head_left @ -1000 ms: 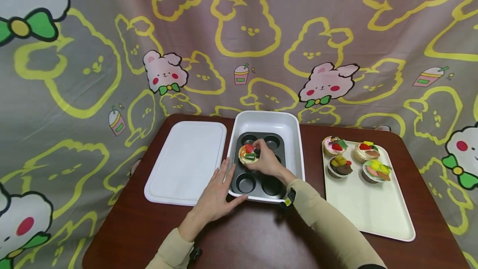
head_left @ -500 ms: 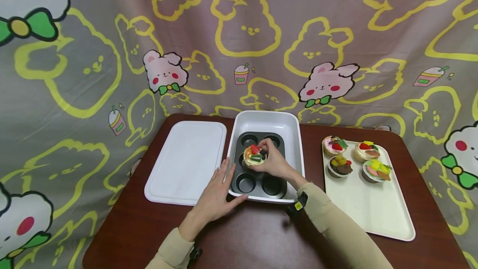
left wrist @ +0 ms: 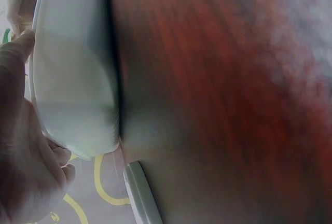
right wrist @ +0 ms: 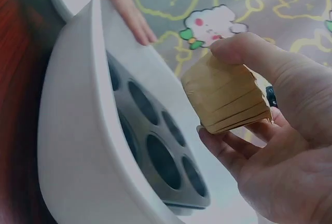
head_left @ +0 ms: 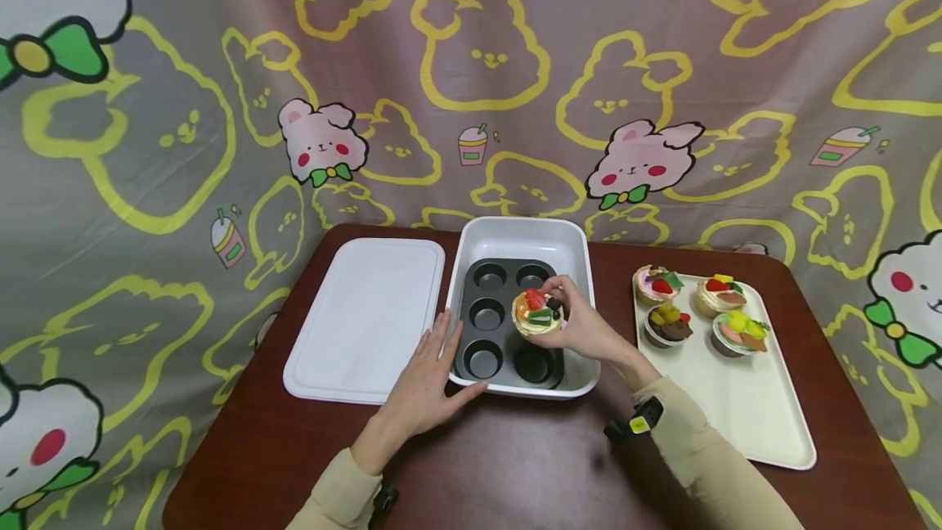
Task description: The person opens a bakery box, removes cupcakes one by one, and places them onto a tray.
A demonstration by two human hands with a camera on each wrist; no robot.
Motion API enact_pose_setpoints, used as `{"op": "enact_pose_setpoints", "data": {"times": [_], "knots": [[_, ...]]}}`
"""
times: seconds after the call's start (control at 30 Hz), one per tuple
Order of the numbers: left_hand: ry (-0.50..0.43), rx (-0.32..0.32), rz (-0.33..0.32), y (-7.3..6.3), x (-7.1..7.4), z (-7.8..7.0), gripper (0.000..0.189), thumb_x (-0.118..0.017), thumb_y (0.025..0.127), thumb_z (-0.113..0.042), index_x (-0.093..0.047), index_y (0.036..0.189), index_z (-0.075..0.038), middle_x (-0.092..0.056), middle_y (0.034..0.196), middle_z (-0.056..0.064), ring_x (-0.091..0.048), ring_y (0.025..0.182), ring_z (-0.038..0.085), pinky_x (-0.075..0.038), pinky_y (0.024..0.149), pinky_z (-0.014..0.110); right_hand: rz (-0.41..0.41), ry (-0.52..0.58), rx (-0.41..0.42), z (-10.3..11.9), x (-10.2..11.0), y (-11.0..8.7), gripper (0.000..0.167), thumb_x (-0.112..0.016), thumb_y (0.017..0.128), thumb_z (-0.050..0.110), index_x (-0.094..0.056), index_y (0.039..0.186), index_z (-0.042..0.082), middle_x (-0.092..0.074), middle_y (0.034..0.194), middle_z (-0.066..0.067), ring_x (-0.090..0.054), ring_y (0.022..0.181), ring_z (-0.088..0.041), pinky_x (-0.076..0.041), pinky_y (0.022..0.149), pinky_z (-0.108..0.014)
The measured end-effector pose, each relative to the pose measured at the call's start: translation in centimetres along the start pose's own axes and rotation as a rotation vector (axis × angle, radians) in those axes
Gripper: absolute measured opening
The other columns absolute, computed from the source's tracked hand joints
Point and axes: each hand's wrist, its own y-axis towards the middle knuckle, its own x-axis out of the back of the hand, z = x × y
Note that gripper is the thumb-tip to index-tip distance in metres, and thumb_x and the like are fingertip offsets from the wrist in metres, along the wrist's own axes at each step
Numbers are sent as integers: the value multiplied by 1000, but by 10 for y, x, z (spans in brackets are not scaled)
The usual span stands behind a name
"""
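Observation:
A cupcake [head_left: 536, 319] topped with strawberry, orange and green fruit slices is pinched in my right hand [head_left: 586, 334], above the right side of the dark muffin tin [head_left: 508, 360]. In the right wrist view the pleated tan wrapper [right wrist: 223, 94] shows between thumb and fingers, clear of the tin's cups. The tin lies inside a white rectangular container [head_left: 530, 240], and its visible cups hold nothing. My left hand [head_left: 423, 379] has its fingers spread over the near left corner of that container. From the left wrist, the thumb lies along the container's rim [left wrist: 34, 63].
A flat white lid [head_left: 364, 317] lies left of the container. On the right, a cream tray [head_left: 736, 419] carries several decorated cupcakes [head_left: 666, 325] toward its far end. A patterned curtain [head_left: 508, 72] hangs behind the brown table [head_left: 508, 464].
My right hand has lifted the cupcake from the tin's middle row and carried it to the right and nearer the camera. The left hand has stayed in place.

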Motion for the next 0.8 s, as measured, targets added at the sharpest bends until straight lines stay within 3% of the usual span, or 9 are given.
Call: {"op": "enact_pose_setpoints", "data": {"times": [0.07,0.33,0.63,0.8], "knots": [[2,-6,-6,0,0,0,104,-39,87,-83,-17,161,-13,-3,171,8,-10,158,24,-22,126,47,-4,7,8,1,8,-6,76,-89,72,10,-37,127,10,-60,132,-16,-55,119,-27,-44,101,-38],[7,-6,-9,0,0,-1,104,-39,87,-83,-18,161,-12,-4,170,9,-10,158,24,-23,126,47,-49,19,59,-5,34,-28,77,-89,71,5,-36,126,4,-62,128,-19,-58,110,-9,-51,89,-17],[9,11,16,1,0,-1,105,-36,87,-84,-15,161,-13,-1,171,7,-5,158,21,-19,127,44,-105,-36,-29,-16,65,-60,77,-89,74,12,-34,129,6,-59,130,-18,-58,107,-2,-49,88,-13],[1,15,21,0,0,0,105,-37,87,-83,-13,162,-14,0,171,6,-4,158,19,-19,127,44,-125,-37,-57,-25,79,-82,76,-87,77,10,-32,129,5,-57,129,-17,-58,104,3,-53,81,-16]]}}
